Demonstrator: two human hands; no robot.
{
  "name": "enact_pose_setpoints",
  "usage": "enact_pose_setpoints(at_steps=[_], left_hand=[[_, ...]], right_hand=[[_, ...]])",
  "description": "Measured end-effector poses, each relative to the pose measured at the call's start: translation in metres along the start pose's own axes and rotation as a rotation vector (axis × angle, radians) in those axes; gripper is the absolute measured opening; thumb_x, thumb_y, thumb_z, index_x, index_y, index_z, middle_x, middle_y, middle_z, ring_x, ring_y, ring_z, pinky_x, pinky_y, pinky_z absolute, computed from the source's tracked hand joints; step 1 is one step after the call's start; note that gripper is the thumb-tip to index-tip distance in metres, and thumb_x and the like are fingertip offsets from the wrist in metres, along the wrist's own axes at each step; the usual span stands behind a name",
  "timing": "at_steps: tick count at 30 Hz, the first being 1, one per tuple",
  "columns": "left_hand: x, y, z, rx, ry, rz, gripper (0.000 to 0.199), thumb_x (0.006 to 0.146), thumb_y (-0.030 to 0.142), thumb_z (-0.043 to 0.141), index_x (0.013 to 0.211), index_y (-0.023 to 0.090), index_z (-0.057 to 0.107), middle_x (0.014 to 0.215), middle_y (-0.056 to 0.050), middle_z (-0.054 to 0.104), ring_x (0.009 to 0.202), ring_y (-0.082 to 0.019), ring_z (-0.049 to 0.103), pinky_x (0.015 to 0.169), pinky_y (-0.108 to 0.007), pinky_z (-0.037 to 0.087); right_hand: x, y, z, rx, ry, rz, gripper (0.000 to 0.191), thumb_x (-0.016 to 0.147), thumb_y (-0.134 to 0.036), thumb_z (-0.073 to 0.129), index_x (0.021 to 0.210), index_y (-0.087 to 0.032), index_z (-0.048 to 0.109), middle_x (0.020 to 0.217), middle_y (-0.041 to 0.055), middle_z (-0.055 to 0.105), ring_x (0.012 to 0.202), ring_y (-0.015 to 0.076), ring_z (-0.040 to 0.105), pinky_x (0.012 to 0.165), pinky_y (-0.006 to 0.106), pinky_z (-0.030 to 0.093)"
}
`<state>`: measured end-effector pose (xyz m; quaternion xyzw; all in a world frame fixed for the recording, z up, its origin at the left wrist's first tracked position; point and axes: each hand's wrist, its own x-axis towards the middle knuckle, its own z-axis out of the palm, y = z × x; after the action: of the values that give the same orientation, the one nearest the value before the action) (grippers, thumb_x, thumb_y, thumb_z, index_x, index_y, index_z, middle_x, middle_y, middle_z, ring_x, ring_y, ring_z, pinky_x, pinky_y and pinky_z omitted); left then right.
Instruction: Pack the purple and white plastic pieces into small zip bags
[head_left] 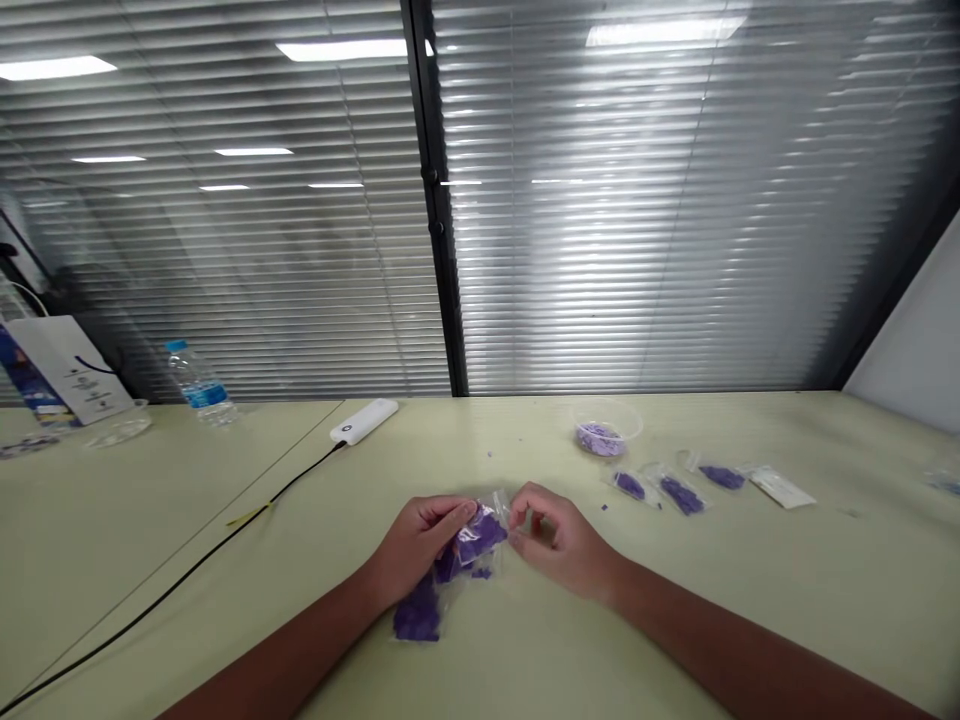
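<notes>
My left hand (420, 545) pinches a small clear plastic bag (480, 535) of purple pieces between thumb and fingers. At the bag's right edge is my right hand (555, 530), its thumb and index finger curled together on the clear plastic; the exact contact is hard to make out. Under my left hand and wrist lies another bag of purple pieces (418, 610), partly covered. A few purple bits (481, 573) show just below the held bag.
To the right lie several small bags of purple pieces (681, 494) and a white packet (781, 487). Behind them stands a clear round tub (600, 437) with lilac pieces. A white power bank (364, 422) trails a black cable leftward. A water bottle (201, 385) and paper bag (82, 370) stand far left.
</notes>
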<state>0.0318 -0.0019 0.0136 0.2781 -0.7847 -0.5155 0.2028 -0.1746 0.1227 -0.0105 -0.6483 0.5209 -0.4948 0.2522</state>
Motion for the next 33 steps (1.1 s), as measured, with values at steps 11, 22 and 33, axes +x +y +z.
enact_pose_setpoints(at_steps=[11,22,33], left_hand=[[0.0,0.003,-0.001,0.058,-0.031,0.016,0.053,0.095,0.061,0.053,0.072,0.015,0.061,0.058,0.002,0.046,0.055,-0.012,0.044,0.051,-0.022,0.034],[-0.006,0.01,0.003,0.126,-0.09,0.109,0.045,0.099,0.052,0.05,0.08,0.015,0.065,0.072,-0.002,0.05,0.069,-0.015,0.046,0.063,-0.025,0.036],[-0.01,0.01,0.004,0.105,-0.167,0.096,0.04,0.094,0.052,0.059,0.081,0.016,0.066,0.071,-0.002,0.053,0.065,-0.013,0.047,0.06,-0.025,0.039]], right_hand=[[0.0,0.002,0.002,-0.003,-0.043,-0.025,0.013,0.085,-0.027,0.073,0.091,-0.021,0.063,0.097,0.0034,0.061,0.087,0.0168,0.058,0.074,0.026,0.048],[-0.003,0.004,0.005,0.009,-0.068,-0.007,0.014,0.089,-0.028,0.067,0.098,-0.021,0.074,0.081,0.001,0.059,0.067,0.0116,0.053,0.06,0.022,0.04],[-0.002,-0.012,0.001,0.062,-0.011,0.012,0.008,0.092,-0.021,0.058,0.085,-0.019,0.055,0.078,-0.0024,0.052,0.071,0.011,0.046,0.061,0.022,0.035]])
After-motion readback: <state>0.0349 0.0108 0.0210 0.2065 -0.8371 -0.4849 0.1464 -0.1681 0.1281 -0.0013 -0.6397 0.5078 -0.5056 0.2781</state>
